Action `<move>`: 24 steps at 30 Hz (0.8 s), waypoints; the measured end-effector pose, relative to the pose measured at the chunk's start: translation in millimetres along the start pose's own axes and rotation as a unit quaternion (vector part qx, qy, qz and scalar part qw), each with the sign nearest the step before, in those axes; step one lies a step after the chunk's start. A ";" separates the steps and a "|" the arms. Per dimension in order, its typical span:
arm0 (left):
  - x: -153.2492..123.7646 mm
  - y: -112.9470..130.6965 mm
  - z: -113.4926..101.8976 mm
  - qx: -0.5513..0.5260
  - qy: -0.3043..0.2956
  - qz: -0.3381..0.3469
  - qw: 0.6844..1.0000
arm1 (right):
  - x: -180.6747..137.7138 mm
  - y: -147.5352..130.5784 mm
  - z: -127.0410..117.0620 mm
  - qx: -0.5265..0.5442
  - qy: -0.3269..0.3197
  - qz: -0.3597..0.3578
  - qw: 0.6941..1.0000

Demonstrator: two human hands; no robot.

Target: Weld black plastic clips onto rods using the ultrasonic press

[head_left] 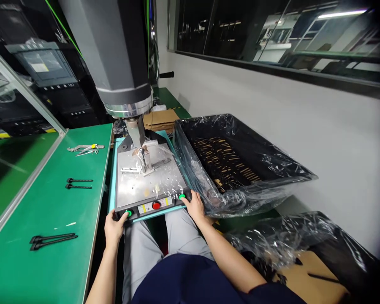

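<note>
My left hand (114, 228) is at the front left corner of a press machine's base (136, 185). Its thumb is on a green button (128, 213), with the fingers curled at the base's edge. Over at the right corner, my right hand (195, 207) holds the base likewise, thumb on the other green button (182, 196). A red button (156, 205) sits between them. The tapered metal tool (136, 131) of the press comes down onto a small upright fixture (143, 162) on the metal plate. Whatever is clamped in the fixture is too small to make out.
Black strap-like parts (53, 240) and metal pliers (87, 147) lie on the green table to the left. At the right stands a plastic-lined black bin (250, 152) holding many thin pieces. Below it are plastic film (266, 240) and a cardboard box (310, 274).
</note>
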State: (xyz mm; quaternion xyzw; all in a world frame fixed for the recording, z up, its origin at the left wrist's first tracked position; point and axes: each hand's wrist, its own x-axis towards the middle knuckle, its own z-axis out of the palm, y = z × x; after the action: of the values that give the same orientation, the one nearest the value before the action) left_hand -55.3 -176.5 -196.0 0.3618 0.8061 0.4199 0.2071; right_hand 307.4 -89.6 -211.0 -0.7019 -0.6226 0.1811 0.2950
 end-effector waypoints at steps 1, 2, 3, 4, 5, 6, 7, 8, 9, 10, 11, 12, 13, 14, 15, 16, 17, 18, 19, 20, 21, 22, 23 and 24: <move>2.2 -1.6 0.0 -0.002 0.001 -0.001 1.000 | 1.3 2.2 2.7 -0.007 0.003 0.000 1.000; 3.9 -3.2 -0.1 -0.006 -0.001 0.000 1.000 | 1.9 4.8 5.1 -0.011 0.007 -0.002 1.000; 5.1 -4.7 -0.2 -0.010 -0.005 0.001 1.000 | 2.1 7.3 7.2 -0.012 0.011 -0.008 1.000; 5.8 -6.0 -0.3 -0.016 -0.010 0.004 1.000 | 2.0 9.8 8.8 -0.010 0.015 -0.016 1.000; 5.7 -6.9 -0.3 -0.024 -0.015 0.008 1.000 | 1.6 12.0 10.0 -0.005 0.017 -0.024 1.000; 5.1 -7.5 -0.3 -0.035 -0.020 0.013 0.999 | 1.2 14.0 10.7 0.002 0.016 -0.032 0.999; 3.8 -7.8 -0.2 -0.049 -0.026 0.019 0.998 | 0.8 15.8 11.0 0.008 0.012 -0.039 0.999; 2.0 -7.9 0.0 -0.066 -0.030 0.025 0.997 | 0.3 17.3 10.8 0.015 0.006 -0.045 0.999; -0.1 -8.0 0.3 -0.082 -0.032 0.029 0.996 | -0.1 18.6 10.3 0.020 -0.002 -0.050 0.999; -2.3 -8.0 0.8 -0.095 -0.033 0.031 0.994 | -0.7 19.8 9.6 0.024 -0.012 -0.055 0.998; -4.3 -8.0 1.3 -0.103 -0.032 0.032 0.994 | -1.3 20.7 8.9 0.028 -0.021 -0.059 0.998; -6.0 -8.0 1.9 -0.107 -0.029 0.032 0.993 | -1.9 21.3 8.3 0.031 -0.029 -0.060 0.997; -7.3 -7.9 2.4 -0.106 -0.025 0.033 0.993 | -2.5 21.8 7.8 0.034 -0.034 -0.059 0.997; -8.2 -7.7 2.9 -0.104 -0.021 0.034 0.994 | -3.0 21.9 7.6 0.036 -0.036 -0.057 0.997; -8.8 -7.3 3.4 -0.100 -0.020 0.034 0.994 | -3.5 21.9 7.6 0.037 -0.036 -0.054 0.997; -9.2 -6.8 3.7 -0.098 -0.020 0.033 0.994 | -3.9 21.7 7.8 0.039 -0.034 -0.051 0.997; -9.5 -6.2 4.0 -0.097 -0.020 0.032 0.995 | -4.2 21.4 8.0 0.041 -0.031 -0.049 0.997; -9.8 -5.6 4.3 -0.098 -0.019 0.031 0.995 | -4.4 20.9 8.1 0.043 -0.028 -0.048 0.998; -10.1 -5.0 4.5 -0.100 -0.017 0.029 0.994 | -4.4 20.5 8.1 0.046 -0.026 -0.047 0.998; -10.3 -4.5 4.6 -0.104 -0.015 0.027 0.994 | -4.4 19.9 7.7 0.049 -0.024 -0.046 0.997; -10.5 -4.2 4.5 -0.108 -0.013 0.023 0.994 | -4.4 19.2 6.9 0.051 -0.023 -0.044 0.997; -10.4 -4.0 4.1 -0.112 -0.013 0.016 0.993 | -4.4 18.4 5.7 0.055 -0.023 -0.044 0.997; -10.0 -3.8 3.4 -0.116 -0.015 0.007 0.993 | -4.6 17.3 4.0 0.060 -0.025 -0.043 0.997; -9.1 -3.4 2.1 -0.118 -0.017 -0.005 0.993 | -4.9 16.0 1.8 0.067 -0.028 -0.043 0.996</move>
State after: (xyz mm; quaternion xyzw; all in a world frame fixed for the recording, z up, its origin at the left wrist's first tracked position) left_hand -49.5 -183.6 -199.7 0.3379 0.7490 0.5051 0.2641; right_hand 317.7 -94.9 -223.1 -0.6475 -0.6469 0.2291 0.3313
